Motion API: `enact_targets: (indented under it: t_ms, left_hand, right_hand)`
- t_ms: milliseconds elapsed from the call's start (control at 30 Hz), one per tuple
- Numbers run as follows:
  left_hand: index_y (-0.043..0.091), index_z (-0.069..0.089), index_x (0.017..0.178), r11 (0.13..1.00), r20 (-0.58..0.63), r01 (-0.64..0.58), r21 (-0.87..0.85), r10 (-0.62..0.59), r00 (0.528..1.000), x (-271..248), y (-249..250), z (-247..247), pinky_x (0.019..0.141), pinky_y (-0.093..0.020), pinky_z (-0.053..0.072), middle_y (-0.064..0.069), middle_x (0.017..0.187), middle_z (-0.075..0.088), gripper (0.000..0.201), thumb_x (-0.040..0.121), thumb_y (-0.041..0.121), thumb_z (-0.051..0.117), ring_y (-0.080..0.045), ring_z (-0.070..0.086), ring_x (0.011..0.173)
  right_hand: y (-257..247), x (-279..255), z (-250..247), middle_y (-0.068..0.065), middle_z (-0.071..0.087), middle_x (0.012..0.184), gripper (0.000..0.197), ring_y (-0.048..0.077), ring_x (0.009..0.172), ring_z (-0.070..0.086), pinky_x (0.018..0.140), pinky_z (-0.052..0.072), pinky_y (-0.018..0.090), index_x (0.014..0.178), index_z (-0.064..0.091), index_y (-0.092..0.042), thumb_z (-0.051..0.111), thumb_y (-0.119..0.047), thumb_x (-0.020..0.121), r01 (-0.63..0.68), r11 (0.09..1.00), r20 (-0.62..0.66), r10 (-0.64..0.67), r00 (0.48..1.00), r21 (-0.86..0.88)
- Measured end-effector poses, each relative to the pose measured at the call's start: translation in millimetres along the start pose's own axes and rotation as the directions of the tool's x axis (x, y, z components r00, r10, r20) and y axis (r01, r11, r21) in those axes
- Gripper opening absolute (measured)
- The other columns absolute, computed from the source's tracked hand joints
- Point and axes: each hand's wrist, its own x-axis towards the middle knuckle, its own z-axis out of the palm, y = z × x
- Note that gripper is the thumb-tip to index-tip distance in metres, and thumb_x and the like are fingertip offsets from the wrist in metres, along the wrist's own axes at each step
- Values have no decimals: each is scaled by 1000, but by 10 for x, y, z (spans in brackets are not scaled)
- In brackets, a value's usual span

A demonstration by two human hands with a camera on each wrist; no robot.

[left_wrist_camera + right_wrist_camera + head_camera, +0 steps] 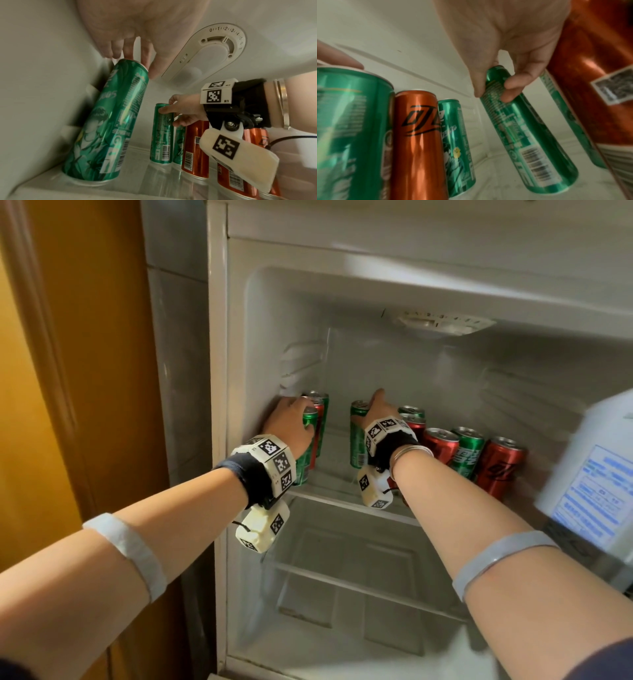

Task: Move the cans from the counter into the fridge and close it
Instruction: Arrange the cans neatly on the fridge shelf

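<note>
The fridge stands open, and its glass shelf (346,503) carries several slim green and red cans. My left hand (294,421) grips the top of a green can (306,453) at the shelf's front left, close to the side wall. In the left wrist view its fingers (127,50) and thumb sit on the rim of this can (109,121), which leans slightly. My right hand (373,410) holds another green can (357,441) near the shelf's middle. Its thumb and fingers (513,83) wrap the upper part of that can (530,135), which is tilted.
A red can (319,419) and a green one (322,400) stand behind the left can. A row of red and green cans (469,451) fills the shelf's right. A white jug (592,474) with a blue label is at far right. A lower shelf (363,580) sits below.
</note>
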Motion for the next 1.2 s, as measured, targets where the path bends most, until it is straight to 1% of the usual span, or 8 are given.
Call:
enact_targets:
  t_ms: [100,200,300,400,700,833,1033,1200]
  left_hand:
    - [18,50,127,1000,6,9,-13,-9,1000,-23,12,-14,105,-31,35,-12,134,45,41,87,10,51,-27,45,122]
    - [18,49,128,1000,4,17,-25,-17,1000,-39,28,-13,105,-31,35,-12,135,44,42,87,10,51,-27,44,122]
    - [17,47,129,999,-15,20,-29,-21,1000,-45,30,-13,106,-31,34,-11,137,41,43,87,11,51,-26,43,125]
    - [15,47,129,999,-39,13,-31,-14,999,-30,40,-4,108,-31,32,-11,139,39,43,86,10,52,-25,40,127]
    - [14,49,127,996,-80,18,-87,-25,997,85,-8,26,110,-26,27,-8,138,39,44,84,9,54,-22,40,127]
    - [15,48,128,997,-58,38,-68,-42,997,109,-3,54,111,-29,30,-7,139,38,44,85,11,53,-22,42,126]
    - [17,48,127,997,-36,40,-66,-42,998,132,41,34,106,-26,30,-4,141,35,40,87,13,53,-20,41,126]
    - [17,47,128,995,-22,65,-79,-67,998,172,104,8,103,-30,36,-6,139,38,40,88,14,52,-23,44,123]
  right_hand:
    - [-58,-68,1,15,58,118,59,33,106,59,87,49,40,128,38,-10,68,-34,82,-15,1000,28,15,999,8]
    - [-47,-181,-70,16,55,126,44,32,114,55,96,44,39,125,48,-2,59,-27,91,58,955,129,-21,991,-292]
    - [0,-255,12,17,58,121,56,30,111,58,88,47,32,128,48,1,72,-15,80,199,858,294,-59,954,-473]
    - [-23,-208,129,13,61,122,56,27,112,59,87,47,30,127,54,-5,75,-19,77,276,793,373,-66,925,-543]
    - [-102,73,209,10,66,113,36,26,106,61,76,43,26,116,64,-8,69,-19,82,371,731,410,-136,902,-573]
    - [-121,135,248,8,56,91,31,23,87,52,76,41,26,113,62,-7,63,-23,87,393,728,441,-139,887,-561]
    - [-58,188,303,2,54,69,37,21,79,54,70,42,26,108,65,-8,66,-35,84,301,815,403,-91,911,-495]
    - [115,79,224,12,61,113,51,26,103,59,84,47,30,126,52,-6,70,-20,81,186,881,316,-45,948,-434]
